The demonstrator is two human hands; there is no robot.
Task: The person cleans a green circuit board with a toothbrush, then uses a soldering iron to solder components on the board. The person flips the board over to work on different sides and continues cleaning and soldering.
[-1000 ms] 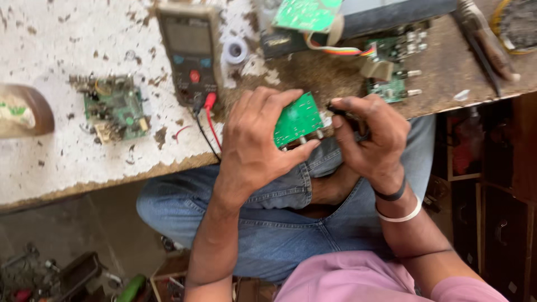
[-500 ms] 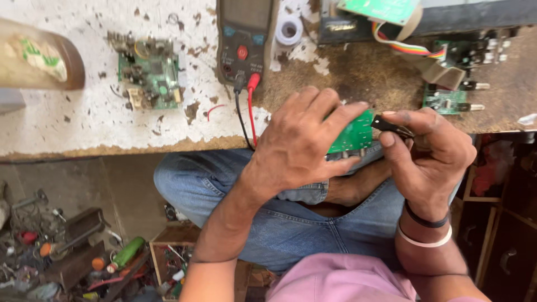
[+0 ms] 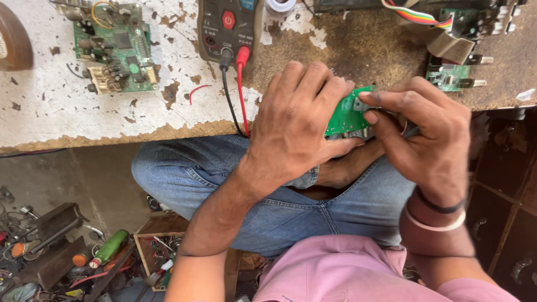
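Observation:
My left hand (image 3: 296, 126) grips a small green circuit board (image 3: 348, 112) held over my lap, just in front of the worn workbench (image 3: 112, 126). My right hand (image 3: 428, 140) meets the board from the right, thumb and forefinger pinched at its upper edge; a dark tool seems tucked in that hand, mostly hidden. A grey multimeter (image 3: 229, 25) lies on the bench above my left hand, its black and red leads (image 3: 239, 84) running down past the bench edge.
A larger green circuit board (image 3: 114, 47) lies at the bench's left. More boards (image 3: 456, 75) and a ribbon cable (image 3: 417, 14) sit at the upper right. Tools, a green bottle (image 3: 109, 249) and clutter cover the floor at lower left. Dark drawers stand at right.
The view has shifted, so the bench and hands sit further right and lower in frame. Both hands stay on the small board, with my right fingers now pinching its top edge.

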